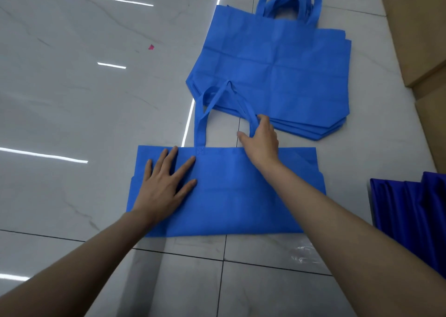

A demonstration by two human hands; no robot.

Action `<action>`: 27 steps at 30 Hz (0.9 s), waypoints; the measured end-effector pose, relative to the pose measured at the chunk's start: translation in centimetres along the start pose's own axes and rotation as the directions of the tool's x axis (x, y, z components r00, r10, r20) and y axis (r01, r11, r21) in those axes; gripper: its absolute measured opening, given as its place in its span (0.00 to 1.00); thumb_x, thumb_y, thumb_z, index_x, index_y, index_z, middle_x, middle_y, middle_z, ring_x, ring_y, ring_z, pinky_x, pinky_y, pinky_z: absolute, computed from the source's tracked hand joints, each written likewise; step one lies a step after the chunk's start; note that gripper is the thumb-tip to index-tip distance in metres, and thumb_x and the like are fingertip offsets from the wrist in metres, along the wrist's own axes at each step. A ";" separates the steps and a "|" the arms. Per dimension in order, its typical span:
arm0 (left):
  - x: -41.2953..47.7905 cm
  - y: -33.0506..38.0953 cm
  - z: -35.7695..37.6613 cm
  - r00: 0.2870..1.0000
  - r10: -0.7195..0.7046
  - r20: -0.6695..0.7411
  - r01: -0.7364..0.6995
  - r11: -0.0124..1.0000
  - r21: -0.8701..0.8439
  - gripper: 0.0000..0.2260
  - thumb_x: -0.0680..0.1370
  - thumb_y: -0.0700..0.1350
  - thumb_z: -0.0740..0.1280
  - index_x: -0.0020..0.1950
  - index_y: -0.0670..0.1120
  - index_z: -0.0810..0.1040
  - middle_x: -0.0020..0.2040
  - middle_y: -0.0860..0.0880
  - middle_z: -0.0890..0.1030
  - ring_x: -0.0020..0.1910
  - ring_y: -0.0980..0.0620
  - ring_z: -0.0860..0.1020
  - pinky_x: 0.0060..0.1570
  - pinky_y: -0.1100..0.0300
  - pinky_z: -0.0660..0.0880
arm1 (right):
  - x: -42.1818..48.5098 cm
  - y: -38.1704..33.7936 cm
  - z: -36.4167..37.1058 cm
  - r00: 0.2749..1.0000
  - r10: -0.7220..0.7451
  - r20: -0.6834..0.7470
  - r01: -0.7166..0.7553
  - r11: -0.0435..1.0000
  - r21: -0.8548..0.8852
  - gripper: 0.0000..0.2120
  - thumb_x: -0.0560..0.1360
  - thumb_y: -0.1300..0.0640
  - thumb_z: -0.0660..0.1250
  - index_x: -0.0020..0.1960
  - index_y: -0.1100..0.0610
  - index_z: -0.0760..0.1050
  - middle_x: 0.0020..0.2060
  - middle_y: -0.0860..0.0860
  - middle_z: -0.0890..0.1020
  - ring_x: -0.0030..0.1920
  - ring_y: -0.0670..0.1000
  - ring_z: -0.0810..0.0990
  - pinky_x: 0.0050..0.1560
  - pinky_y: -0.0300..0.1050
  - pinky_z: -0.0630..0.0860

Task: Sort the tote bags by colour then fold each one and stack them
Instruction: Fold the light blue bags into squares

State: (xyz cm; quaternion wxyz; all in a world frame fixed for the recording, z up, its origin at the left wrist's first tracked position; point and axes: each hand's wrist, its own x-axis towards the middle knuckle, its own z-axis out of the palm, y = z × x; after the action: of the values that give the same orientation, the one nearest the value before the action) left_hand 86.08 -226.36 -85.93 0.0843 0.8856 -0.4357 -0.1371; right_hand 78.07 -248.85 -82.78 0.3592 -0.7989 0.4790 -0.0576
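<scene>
On the glossy grey marble-patterned tile floor (pixel 72 104), a flat light-blue non-woven fabric tote bag (pixel 241 191) is being held down near the middle of the view, with its mouth edge facing away from the person. The left hand (pixel 166 184) is being pressed flat on the bag's left portion, palm down, fingers straight and spread. The right hand (pixel 261 143) is being clamped on the right side of the bag's light-blue strap handles (pixel 199 123), just beyond the mouth edge, with fingers and thumb curled round the strap. The handle loops are lying extended away from the person, and their far end is overlapping the near edge of a stack of matching light-blue tote bags (pixel 272 70), whose handles are bunched at its far end. A pile of dark-blue fabric bags (pixel 410 203) is lying at the right edge, apart from the flat bag. Brown cardboard boxes (pixel 415 27) are standing along the far right; their contents cannot be told. A small pink scrap (pixel 151 47) is lying on the tiles, well left of the stack.
</scene>
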 end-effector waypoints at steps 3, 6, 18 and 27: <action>-0.3 0.1 0.2 1.000 -0.002 -0.001 0.002 1.000 -0.028 0.32 0.73 0.69 0.34 0.74 0.61 0.52 0.77 0.47 0.52 0.76 0.47 0.48 0.72 0.49 0.40 | 1.2 -1.2 0.3 0.999 0.050 0.011 -0.051 0.998 0.038 0.23 0.77 0.55 0.64 0.68 0.56 0.61 0.49 0.51 0.77 0.50 0.54 0.76 0.63 0.52 0.68; -0.8 0.4 0.5 1.000 0.019 -0.001 -0.019 0.999 -0.033 0.29 0.74 0.68 0.35 0.74 0.62 0.49 0.78 0.49 0.51 0.76 0.49 0.46 0.71 0.52 0.38 | 1.5 -2.4 0.1 0.999 0.031 -0.015 -0.029 0.987 0.158 0.20 0.77 0.59 0.61 0.68 0.54 0.62 0.49 0.51 0.78 0.47 0.53 0.78 0.51 0.50 0.76; -0.9 1.6 0.4 0.998 -0.065 -0.007 0.065 0.994 0.084 0.30 0.78 0.63 0.38 0.74 0.54 0.62 0.73 0.41 0.64 0.70 0.39 0.65 0.63 0.44 0.65 | -11.1 4.4 -1.1 0.655 -0.716 -0.240 0.676 0.698 -0.237 0.21 0.66 0.67 0.57 0.57 0.58 0.75 0.43 0.55 0.77 0.49 0.53 0.71 0.53 0.47 0.69; -0.6 4.2 -1.8 0.949 -0.229 -0.214 0.246 0.968 0.053 0.20 0.80 0.54 0.51 0.51 0.43 0.77 0.47 0.40 0.77 0.45 0.39 0.74 0.49 0.47 0.67 | -14.1 10.8 1.7 0.880 -0.475 0.014 0.415 0.754 -0.510 0.27 0.71 0.61 0.52 0.69 0.51 0.64 0.68 0.51 0.73 0.66 0.61 0.73 0.61 0.56 0.73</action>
State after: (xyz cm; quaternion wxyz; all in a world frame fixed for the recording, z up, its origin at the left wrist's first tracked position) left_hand 83.20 -228.35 -82.97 0.0771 0.9436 -0.3198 -0.0363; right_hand 63.44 -239.61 -87.30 0.0882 -0.9499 0.2934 -0.0623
